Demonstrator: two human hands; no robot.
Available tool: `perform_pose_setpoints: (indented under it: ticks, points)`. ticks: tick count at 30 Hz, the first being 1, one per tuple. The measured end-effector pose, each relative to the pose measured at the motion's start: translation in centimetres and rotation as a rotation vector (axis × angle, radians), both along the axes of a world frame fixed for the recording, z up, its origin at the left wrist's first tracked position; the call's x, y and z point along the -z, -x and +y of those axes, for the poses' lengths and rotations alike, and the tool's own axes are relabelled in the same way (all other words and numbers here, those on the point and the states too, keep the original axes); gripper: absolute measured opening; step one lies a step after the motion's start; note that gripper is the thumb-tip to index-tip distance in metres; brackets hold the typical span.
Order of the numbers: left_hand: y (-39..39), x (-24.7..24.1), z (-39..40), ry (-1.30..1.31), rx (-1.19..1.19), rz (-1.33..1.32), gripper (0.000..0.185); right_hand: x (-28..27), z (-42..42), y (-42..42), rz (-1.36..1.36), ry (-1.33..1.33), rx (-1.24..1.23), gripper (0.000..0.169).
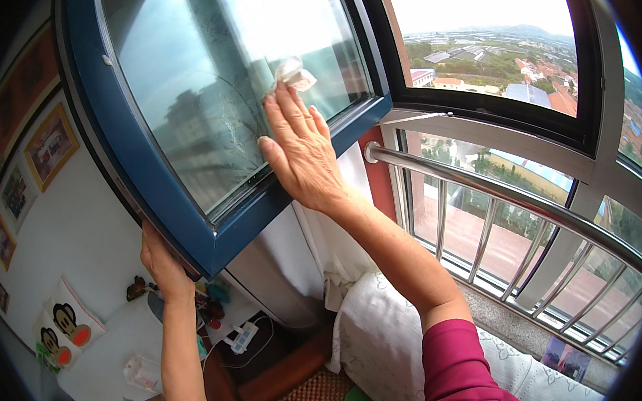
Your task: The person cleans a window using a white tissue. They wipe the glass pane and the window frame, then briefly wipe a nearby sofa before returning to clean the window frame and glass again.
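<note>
In front of me a casement window sash with a blue frame stands swung inward. My right hand lies over its glass pane, fingers pointing up. A crumpled white tissue sits at those fingertips, against the glass. Part of the tissue's shape may be its reflection. My left hand grips the sash's outer edge near the lower corner; its fingers are partly hidden behind the frame. Reflections of the outdoors and a few smudge-like marks show on the pane.
A steel guard rail runs along the fixed window at right. Below it is a surface draped in patterned white cloth. A white curtain hangs behind the sash. A white power strip with cables lies below, and framed pictures hang at left.
</note>
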State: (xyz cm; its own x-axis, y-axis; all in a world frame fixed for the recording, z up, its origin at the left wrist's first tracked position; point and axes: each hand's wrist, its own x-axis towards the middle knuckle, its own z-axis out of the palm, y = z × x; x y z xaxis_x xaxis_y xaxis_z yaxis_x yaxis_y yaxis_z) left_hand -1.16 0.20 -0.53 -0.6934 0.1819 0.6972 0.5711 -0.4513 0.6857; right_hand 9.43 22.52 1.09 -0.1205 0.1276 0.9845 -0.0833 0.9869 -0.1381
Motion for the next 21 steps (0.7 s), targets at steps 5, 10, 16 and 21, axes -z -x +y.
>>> perform_pose_setpoints:
  ticks: [5,10,16,21]
  points:
    - [1.0,0.0,-1.0,-0.043,0.011,0.003,0.052,-9.0,-0.7,1.4,0.088,-0.388,-0.047,0.051]
    - [1.5,0.4,-0.3,-0.027,0.048,-0.03,0.051,-18.7,8.1,2.2,0.228,-0.146,0.162,0.053]
    - [0.6,0.2,-0.7,-0.045,0.015,0.018,0.048,-14.7,17.1,2.5,0.024,0.358,0.306,0.065]
    - [1.6,0.3,-1.4,0.019,-0.018,-0.011,0.055,-8.8,19.9,1.7,0.019,0.405,0.383,0.065]
